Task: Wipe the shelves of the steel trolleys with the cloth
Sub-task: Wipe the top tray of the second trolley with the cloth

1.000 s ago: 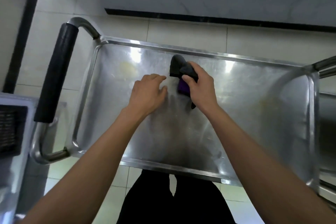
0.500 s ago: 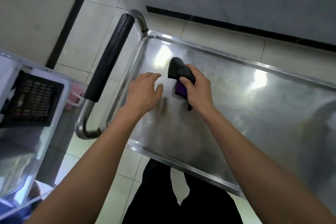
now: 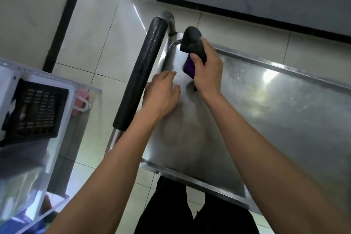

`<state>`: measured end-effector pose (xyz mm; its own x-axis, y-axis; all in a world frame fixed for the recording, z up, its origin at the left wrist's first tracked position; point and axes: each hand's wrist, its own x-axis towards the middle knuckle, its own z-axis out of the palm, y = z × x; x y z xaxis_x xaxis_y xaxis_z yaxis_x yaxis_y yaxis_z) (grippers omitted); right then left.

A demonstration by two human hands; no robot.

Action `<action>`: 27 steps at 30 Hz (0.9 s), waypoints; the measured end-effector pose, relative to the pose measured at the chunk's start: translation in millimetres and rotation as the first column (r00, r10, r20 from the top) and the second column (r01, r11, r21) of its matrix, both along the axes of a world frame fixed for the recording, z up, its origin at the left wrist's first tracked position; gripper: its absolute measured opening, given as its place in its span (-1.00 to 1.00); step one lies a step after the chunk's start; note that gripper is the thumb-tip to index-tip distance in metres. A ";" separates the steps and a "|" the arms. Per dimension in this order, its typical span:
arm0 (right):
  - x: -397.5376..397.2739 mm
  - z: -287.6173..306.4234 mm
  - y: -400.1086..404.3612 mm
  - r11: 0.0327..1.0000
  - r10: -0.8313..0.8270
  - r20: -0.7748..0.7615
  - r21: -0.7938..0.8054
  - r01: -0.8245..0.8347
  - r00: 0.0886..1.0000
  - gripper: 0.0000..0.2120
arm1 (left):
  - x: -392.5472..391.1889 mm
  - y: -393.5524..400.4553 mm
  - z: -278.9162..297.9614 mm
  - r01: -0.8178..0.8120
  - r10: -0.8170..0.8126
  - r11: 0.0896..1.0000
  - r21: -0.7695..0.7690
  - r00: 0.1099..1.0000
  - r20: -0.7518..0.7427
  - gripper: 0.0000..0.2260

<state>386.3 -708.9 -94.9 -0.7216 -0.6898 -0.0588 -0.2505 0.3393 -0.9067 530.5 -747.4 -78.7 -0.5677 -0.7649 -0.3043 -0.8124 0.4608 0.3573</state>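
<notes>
The steel trolley's top shelf (image 3: 275, 119) fills the right half of the head view, shiny and streaked. My right hand (image 3: 209, 70) grips a bunched dark grey cloth with a purple patch (image 3: 191, 42) at the shelf's far left corner, beside the handle end. My left hand (image 3: 161, 95) rests flat on the shelf's left edge with relaxed fingers, just below the cloth and next to the black padded handle (image 3: 144, 74).
A white rack with a black mesh basket (image 3: 36, 108) and a pink item (image 3: 80, 100) stands at the left. Tiled floor lies between rack and trolley. A grey wall with a dark skirting strip (image 3: 247, 15) runs behind. My dark trousers show under the shelf's near rim.
My right hand has carried the cloth left and away from me to the shelf's far left corner. My left hand slid left to the shelf edge. The view swung left.
</notes>
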 end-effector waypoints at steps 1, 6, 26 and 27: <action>-0.6 -4.0 -7.6 0.999 0.033 -0.028 0.041 -0.032 0.999 -0.54 | 0.1 -2.0 -2.6 -0.004 0.004 1.000 0.001 1.000 -0.004 -0.56; -2.2 -28.6 -21.5 0.905 0.337 -0.241 0.349 -0.243 0.910 -0.63 | 3.0 -2.9 -10.9 -0.013 0.013 1.000 0.001 1.000 -0.012 -0.63; -3.2 -51.2 -21.6 0.765 0.604 -0.366 0.516 -0.387 0.708 -0.53 | 8.1 10.9 -20.2 -0.022 0.020 1.000 0.011 0.990 0.136 -0.55; -6.2 -51.5 -17.3 0.767 0.602 -0.366 0.514 -0.385 0.710 -0.53 | 7.2 11.7 -20.5 0.004 -0.002 1.000 -0.012 0.989 0.150 -0.57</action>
<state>380.1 -726.2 -146.4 -0.2818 -0.9497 -0.1364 -0.8432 0.3129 -0.4371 537.6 -735.8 -99.2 -0.5188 -0.7675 -0.3765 -0.8549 0.4672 0.2257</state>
